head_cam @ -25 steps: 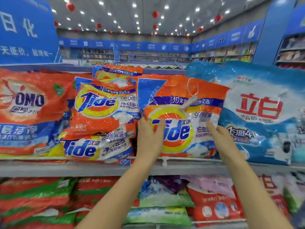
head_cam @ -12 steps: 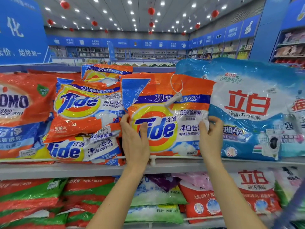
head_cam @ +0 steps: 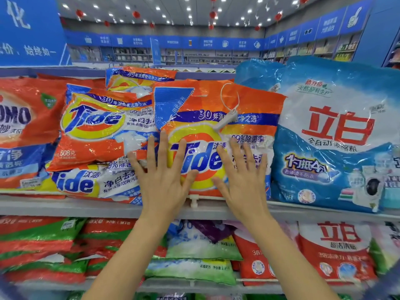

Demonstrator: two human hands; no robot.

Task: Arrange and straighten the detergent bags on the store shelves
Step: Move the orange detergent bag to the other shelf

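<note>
Left hand and right hand, grips released, are pressing flat on the Tide bag; probably handling soft, slippery; side edges offering hold.

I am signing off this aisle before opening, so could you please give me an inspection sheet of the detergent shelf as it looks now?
Surface: grey shelf, rail along its front edge.
Job's things: middle orange bag upright; stacked orange bags to its left lie tilted; blue bag upright on its right.
Clutter: white looped tag on the middle orange bag.
Grippers: left hand and right hand flat on the middle orange bag, fingers straight.
Cables: nothing seen.
Surroundings: mixed bags on the shelf below; blue sign; red lanterns overhead.
</note>
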